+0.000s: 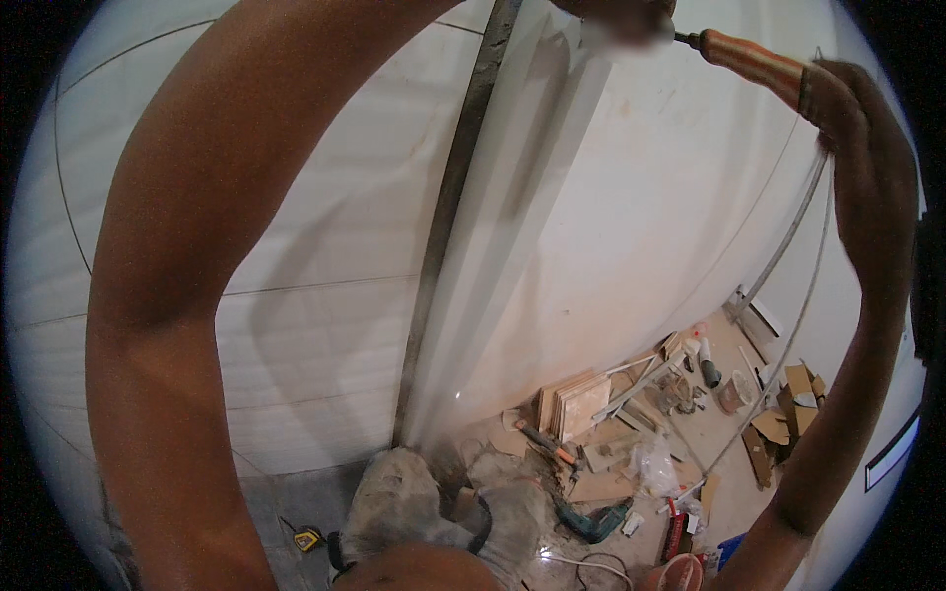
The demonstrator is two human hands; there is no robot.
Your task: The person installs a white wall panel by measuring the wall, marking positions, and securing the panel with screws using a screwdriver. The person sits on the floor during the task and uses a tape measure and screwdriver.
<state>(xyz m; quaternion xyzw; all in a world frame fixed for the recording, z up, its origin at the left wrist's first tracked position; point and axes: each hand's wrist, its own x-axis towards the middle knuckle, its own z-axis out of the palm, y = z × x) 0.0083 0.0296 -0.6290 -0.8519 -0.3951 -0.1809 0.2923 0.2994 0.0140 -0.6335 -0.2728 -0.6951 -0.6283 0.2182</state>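
Right hand (855, 108) clamped on orange-handled tool (754, 67), which lies between the hands, long axis slanting up-left, shaft toward left hand (596, 6); hands apart, right nearer; left's grip blurred, can't tell.

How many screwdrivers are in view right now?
1. The screwdriver, with an orange handle, is gripped in the right hand at upper right, its shaft pointing left. Others may be hidden in the floor clutter.
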